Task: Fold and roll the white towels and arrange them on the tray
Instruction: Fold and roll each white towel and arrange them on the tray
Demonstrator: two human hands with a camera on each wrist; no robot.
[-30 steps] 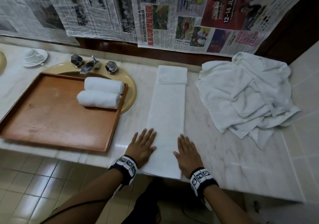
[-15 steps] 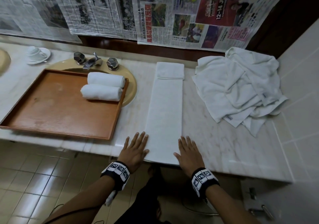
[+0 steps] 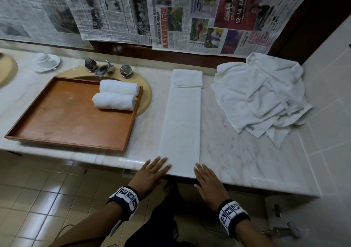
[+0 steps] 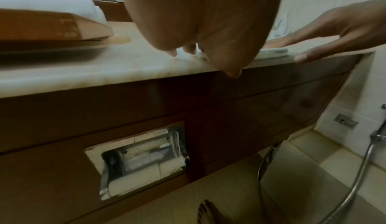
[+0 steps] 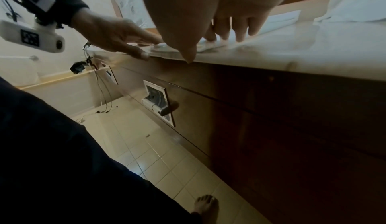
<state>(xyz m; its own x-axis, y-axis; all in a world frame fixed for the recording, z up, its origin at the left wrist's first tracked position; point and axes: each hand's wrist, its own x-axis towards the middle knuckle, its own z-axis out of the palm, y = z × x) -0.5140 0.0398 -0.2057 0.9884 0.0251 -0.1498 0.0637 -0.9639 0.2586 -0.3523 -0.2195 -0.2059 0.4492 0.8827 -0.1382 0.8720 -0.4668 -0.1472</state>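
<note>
Long white folded towel strip (image 3: 180, 125) lies lengthwise on the marble tabletop (image 3: 237, 151), right of the wooden tray (image 3: 62, 117). Left hand (image 3: 152, 172) and right hand (image 3: 207, 178): grip released, fingers flat at its near end. Advise rolling tightly, edges aligned.

second basin (image 3: 7, 71) cut off, newspaper (image 3: 117, 11) print unreadable
</note>
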